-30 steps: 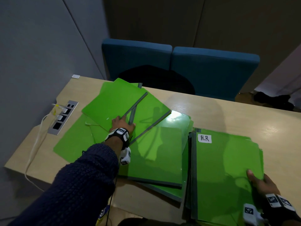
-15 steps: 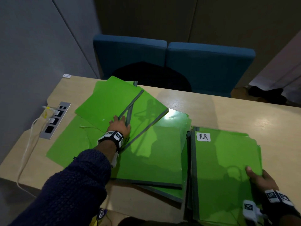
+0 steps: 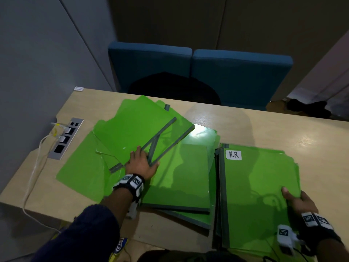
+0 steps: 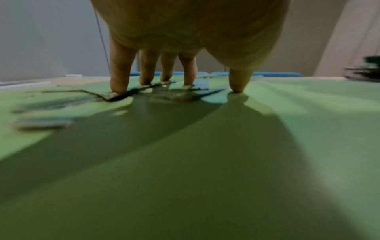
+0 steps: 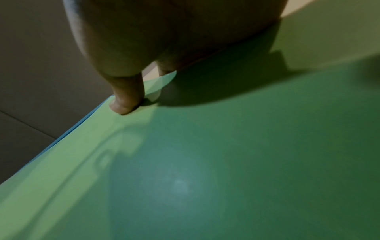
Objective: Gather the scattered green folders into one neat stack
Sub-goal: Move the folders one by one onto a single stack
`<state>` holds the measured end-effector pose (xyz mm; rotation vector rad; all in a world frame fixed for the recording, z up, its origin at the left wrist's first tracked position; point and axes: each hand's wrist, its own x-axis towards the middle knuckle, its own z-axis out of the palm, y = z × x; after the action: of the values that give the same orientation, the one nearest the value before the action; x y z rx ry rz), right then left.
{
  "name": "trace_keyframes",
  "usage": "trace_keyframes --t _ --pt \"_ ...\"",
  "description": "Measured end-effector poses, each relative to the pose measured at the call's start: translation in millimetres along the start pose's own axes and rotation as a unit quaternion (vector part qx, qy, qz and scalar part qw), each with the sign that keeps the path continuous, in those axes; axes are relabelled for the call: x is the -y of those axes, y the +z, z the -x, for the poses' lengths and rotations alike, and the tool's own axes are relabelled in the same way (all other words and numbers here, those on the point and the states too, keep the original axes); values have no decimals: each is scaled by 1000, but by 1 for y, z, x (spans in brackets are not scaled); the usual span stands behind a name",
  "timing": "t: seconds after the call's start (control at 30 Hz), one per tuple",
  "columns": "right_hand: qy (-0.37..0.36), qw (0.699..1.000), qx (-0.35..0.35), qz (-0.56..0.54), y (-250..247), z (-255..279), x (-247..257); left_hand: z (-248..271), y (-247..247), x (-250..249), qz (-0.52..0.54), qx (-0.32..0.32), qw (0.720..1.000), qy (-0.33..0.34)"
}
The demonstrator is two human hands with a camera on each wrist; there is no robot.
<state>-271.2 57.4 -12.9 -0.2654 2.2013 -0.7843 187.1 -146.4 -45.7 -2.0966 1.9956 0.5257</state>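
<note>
Since the earlier frames, our left hand (image 3: 141,164) has slid a little toward us along the fanned folders, and the camera has shifted; the right hand has stayed at the stack.

Head view: the left hand lies flat, fingers spread, pressing the near corners of the two angled folders (image 3: 139,127) at the counter's (image 3: 283,129) left-centre. Their grey spines run diagonally, away and to the right. More loose folders (image 3: 179,176) lie beneath and beside them. The labelled stack (image 3: 258,195) lies to the right, long axis pointing away from us. Our right hand (image 3: 298,202) grips its right edge, thumb on top. We judge that the coming move runs rightward from the left hand, which is the nearer hand to the loose folders.

Left wrist view: four fingers (image 4: 120,81) and the thumb stand nearly straight, tips touching green covers and a dark spine. Nothing is enclosed.

Right wrist view: the thumb (image 5: 125,104) presses the top cover near its edge; another finger curls beneath the edge.
</note>
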Motion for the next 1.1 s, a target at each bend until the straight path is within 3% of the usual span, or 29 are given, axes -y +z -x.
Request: trace_keyframes --t 0.13,0.37,0.5,0.7,0.87,1.0,1.1 --pt "-2 1000 -7 -3 0 -3 -1 42 22 0 -34 -51 998 29" --pt "-5 1000 -12 -3 1 -3 -3 42 5 2 -34 -23 998 55" --pt "-16 1000 -13 -4 0 -1 -4 44 10 -6 -64 -11 991 116" --pt "-27 999 -21 -6 1 2 -4 37 2 7 -38 -1 996 85" --pt "-33 999 -12 8 0 2 -2 37 -3 5 -62 4 990 127" --pt "-34 999 -13 -6 1 2 -1 41 -23 -8 -107 -72 982 138" --pt "-33 999 -16 -7 0 5 2 33 -50 -17 -61 -167 972 156"
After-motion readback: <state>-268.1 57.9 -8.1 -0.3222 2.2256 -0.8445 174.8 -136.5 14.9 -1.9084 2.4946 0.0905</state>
